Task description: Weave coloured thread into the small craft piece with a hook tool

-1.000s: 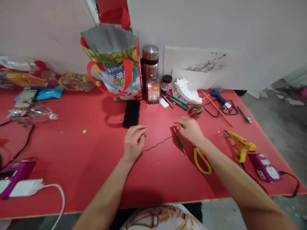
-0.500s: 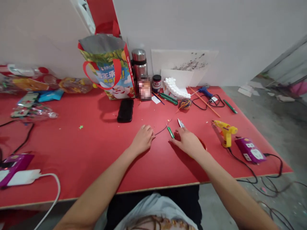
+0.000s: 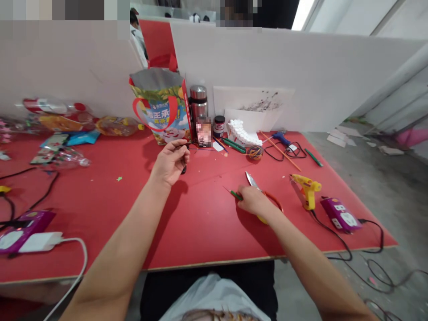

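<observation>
My left hand [image 3: 172, 162] is raised over the table, its thumb and fingers pinched on a thin dark thread. The thread stretches right towards a small multicoloured ball of yarn [image 3: 254, 153]. Behind this hand the black phone is mostly hidden. My right hand [image 3: 251, 199] rests low over the table with its fingers closed on a small green-handled tool [image 3: 236, 195], whose thin metal tip points away to the left. Beside and partly under the right hand lie scissors [image 3: 252, 180], blades pointing away and orange handle showing to the right.
On the right lie a yellow glue gun [image 3: 309, 188] and a purple power strip [image 3: 341, 216] with cords. A printed bag [image 3: 162, 111], steel flask [image 3: 199, 104], jar [image 3: 219, 126] and white bumpy piece [image 3: 242, 133] stand at the back. Plastic bottles [image 3: 115, 126] lie at the left.
My left hand has lifted and moved left and away, drawing the thread with it. My right hand has closed on the green-handled tool. The view has tilted up.
</observation>
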A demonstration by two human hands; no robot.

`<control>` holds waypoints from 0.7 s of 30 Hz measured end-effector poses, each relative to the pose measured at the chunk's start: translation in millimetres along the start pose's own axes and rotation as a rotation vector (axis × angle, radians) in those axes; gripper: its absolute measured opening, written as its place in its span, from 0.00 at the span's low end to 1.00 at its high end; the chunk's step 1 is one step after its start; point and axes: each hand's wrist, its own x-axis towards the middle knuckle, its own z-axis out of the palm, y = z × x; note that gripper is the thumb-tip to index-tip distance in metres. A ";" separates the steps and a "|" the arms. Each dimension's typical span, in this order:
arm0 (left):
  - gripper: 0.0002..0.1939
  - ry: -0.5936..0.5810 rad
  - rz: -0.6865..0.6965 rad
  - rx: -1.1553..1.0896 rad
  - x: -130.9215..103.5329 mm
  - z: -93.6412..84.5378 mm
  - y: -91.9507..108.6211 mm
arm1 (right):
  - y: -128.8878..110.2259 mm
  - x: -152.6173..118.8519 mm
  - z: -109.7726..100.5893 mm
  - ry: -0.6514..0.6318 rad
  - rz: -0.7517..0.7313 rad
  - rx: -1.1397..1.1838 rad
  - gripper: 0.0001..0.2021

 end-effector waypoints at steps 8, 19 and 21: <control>0.11 -0.071 0.013 -0.294 -18.5 -18.6 22.3 | -1.5 -10.2 -40.2 0.075 -0.297 0.786 0.09; 0.14 -0.004 -0.181 -0.279 -42.2 26.4 -70.6 | -52.9 38.6 24.3 0.387 -0.308 1.330 0.17; 0.14 -0.014 -0.218 -0.247 -49.6 31.5 -81.1 | -51.7 38.4 31.7 0.326 -0.224 1.279 0.20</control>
